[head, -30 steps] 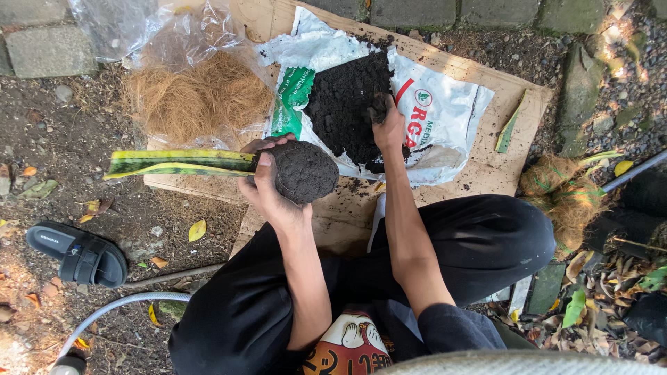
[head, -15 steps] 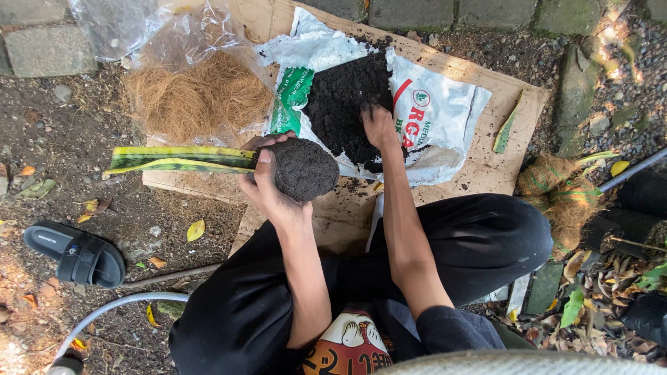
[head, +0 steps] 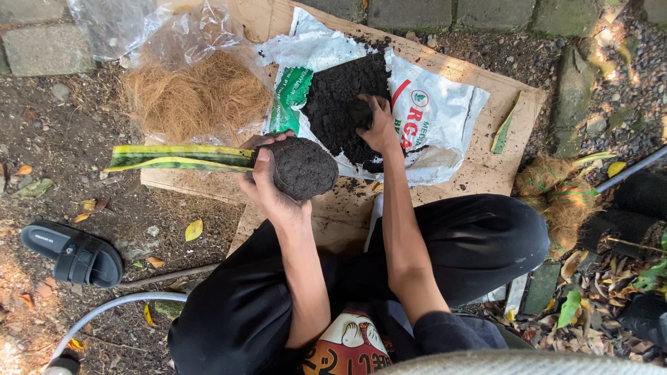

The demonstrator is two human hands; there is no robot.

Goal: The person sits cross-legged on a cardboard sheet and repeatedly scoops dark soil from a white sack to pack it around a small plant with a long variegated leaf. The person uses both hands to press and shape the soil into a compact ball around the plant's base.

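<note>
My left hand [head: 267, 182] grips the base of a long green and yellow striped leaf [head: 177, 157], where a round ball of dark soil [head: 303, 167] is packed around it. The leaf points left, lying level. My right hand [head: 377, 123] reaches forward with its fingers dug into a heap of dark soil [head: 340, 104]. That heap lies on an opened white plastic sack [head: 438, 114] spread over a sheet of cardboard [head: 486, 170].
A pile of brown coconut fibre [head: 198, 101] in clear plastic lies at the upper left. A black sandal [head: 69, 251] and a pale hose [head: 104, 312] are on the dirt at left. Black pots [head: 636, 208] and dry leaves crowd the right. Paving bricks [head: 417, 12] line the far edge.
My right hand has moved left and further into the soil heap on the sack. The left hand with the leaf and soil ball has stayed in place.
</note>
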